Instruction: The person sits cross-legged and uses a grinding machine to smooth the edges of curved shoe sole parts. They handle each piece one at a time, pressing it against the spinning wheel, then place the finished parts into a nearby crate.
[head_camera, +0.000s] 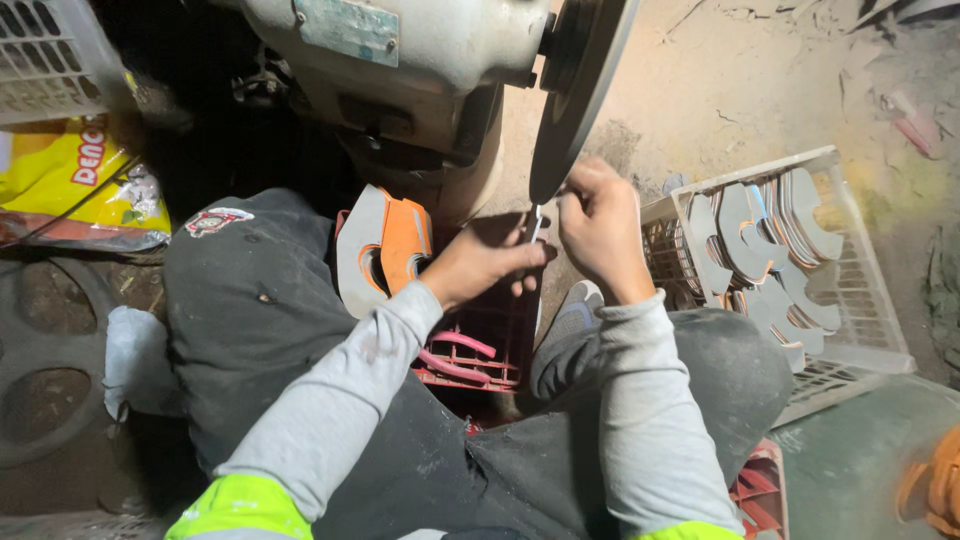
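You're holding a thin, pale metal piece (535, 226) upright, edge-on, its top against the lower rim of the grey grinding wheel (578, 90), mid-scene, above the red crate.

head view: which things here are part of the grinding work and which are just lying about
In use: left hand, right hand, thin metal piece, grinding wheel, white basket of cut plates.
Lying about: yellow bag, red crate, white cloth.

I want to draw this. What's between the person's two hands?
In the head view, a thin flat metal piece sits between the left hand and right hand, pinched by both, up against the grinding wheel.
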